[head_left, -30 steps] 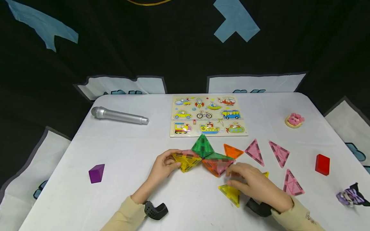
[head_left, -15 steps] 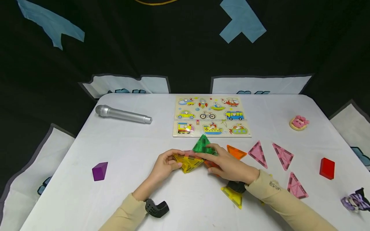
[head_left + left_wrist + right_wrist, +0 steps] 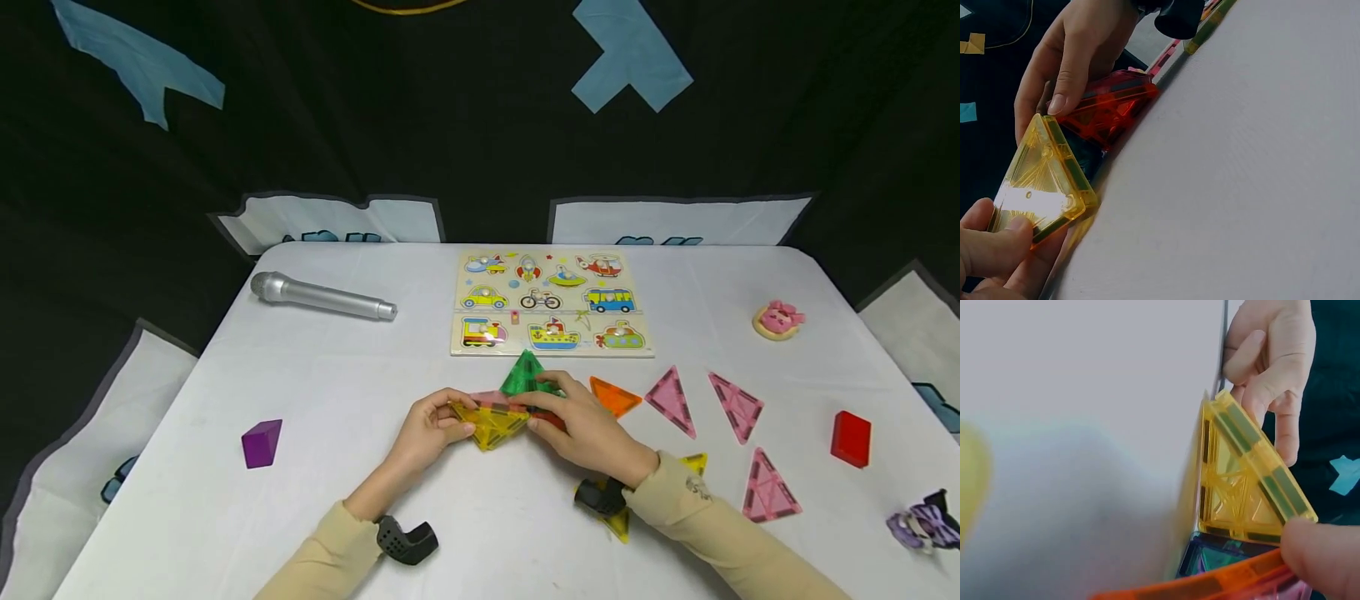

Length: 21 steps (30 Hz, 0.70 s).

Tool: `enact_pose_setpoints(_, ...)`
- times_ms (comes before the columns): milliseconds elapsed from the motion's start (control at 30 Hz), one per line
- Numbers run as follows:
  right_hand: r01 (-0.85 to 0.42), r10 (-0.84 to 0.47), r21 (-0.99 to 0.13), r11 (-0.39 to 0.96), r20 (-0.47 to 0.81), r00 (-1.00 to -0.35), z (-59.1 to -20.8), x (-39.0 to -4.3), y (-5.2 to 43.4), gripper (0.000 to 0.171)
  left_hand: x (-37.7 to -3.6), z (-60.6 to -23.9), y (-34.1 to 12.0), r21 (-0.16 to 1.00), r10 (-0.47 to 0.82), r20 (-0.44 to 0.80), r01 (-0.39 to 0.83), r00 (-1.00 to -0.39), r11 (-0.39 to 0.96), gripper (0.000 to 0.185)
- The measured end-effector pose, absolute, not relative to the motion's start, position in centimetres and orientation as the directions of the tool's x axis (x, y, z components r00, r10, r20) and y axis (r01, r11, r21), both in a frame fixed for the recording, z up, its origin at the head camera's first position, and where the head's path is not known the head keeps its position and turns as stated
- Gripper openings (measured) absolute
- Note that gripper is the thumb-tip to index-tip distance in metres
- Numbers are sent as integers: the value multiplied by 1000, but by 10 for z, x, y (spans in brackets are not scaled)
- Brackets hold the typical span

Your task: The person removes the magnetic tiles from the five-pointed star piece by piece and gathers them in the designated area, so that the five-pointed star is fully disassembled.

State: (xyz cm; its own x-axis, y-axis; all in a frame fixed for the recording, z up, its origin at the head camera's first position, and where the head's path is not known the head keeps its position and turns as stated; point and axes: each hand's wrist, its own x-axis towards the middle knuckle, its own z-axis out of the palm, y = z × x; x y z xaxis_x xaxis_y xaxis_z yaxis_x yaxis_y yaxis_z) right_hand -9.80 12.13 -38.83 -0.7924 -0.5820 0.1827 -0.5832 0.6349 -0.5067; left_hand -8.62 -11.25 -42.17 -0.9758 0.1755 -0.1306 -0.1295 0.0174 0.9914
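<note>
Near the table's front edge, the left hand (image 3: 427, 433) pinches the yellow tile (image 3: 491, 421) while the right hand (image 3: 592, 429) grips the orange tile (image 3: 1107, 112) — light, stiff, probably slippery plastic, best held by the edges.
</note>
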Motion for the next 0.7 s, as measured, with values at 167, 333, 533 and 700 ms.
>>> enact_pose_setpoints(167, -582, -561, -497, 644, 211, -801, -390, -97, 119, 28, -86, -419, -116, 987, 212, -160, -156, -964, 38, 25)
enact_pose_setpoints(333, -590, -548, -485, 646, 244, -800, -392, -95, 117, 27, -85, -419, -122, 984, 284, -177, -173, -942, 42, 25)
enact_pose_setpoints(533, -574, -523, -502, 647, 255, -813, -393, -95, 115, 28, -80, -414, -127, 977, 389, -206, -210, -898, 34, 28)
enact_pose_setpoints(700, -567, -516, -506, 650, 254, -818, -394, -94, 115, 28, -84, -402, -142, 981, 313, -183, -195, -932, -9, 31)
